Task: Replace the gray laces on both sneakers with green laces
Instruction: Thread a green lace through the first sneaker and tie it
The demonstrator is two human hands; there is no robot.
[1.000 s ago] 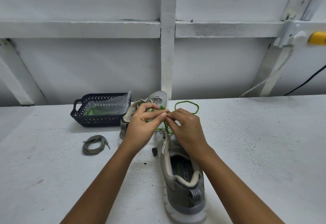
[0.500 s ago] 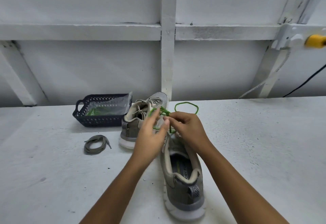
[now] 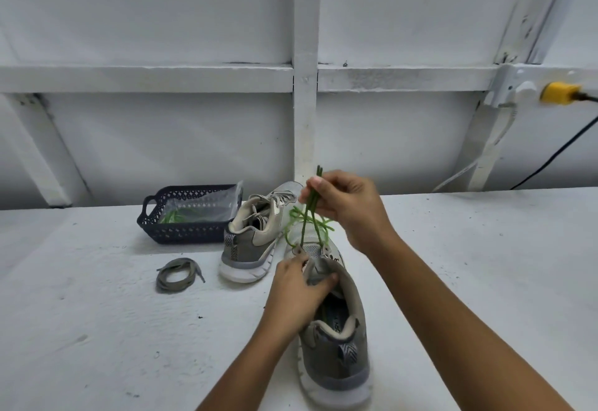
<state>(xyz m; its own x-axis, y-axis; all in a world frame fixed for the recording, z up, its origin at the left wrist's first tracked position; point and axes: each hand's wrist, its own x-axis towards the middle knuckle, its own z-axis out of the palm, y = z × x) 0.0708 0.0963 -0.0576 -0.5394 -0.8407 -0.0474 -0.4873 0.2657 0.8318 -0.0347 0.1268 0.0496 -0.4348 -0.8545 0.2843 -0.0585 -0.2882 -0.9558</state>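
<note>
A grey sneaker (image 3: 336, 355) lies on the white table, heel toward me. My left hand (image 3: 299, 291) grips its tongue and left collar edge. A green lace (image 3: 307, 226) is threaded through its front eyelets. Above the shoe, my right hand (image 3: 346, 203) pinches both lace ends together and holds them raised, their tips sticking up past my fingers. The second sneaker (image 3: 255, 232) stands behind and to the left, still with grey laces. A removed grey lace (image 3: 178, 274) lies coiled on the table to the left.
A dark blue basket (image 3: 184, 216) at the back left holds a clear bag with green laces. A white framed wall runs behind the table. A yellow plug (image 3: 558, 93) and black cable sit on the wall at the far right.
My right hand rose up from the shoe, pulling both green lace ends taut. My left hand dropped from the lace to the near sneaker's tongue.
</note>
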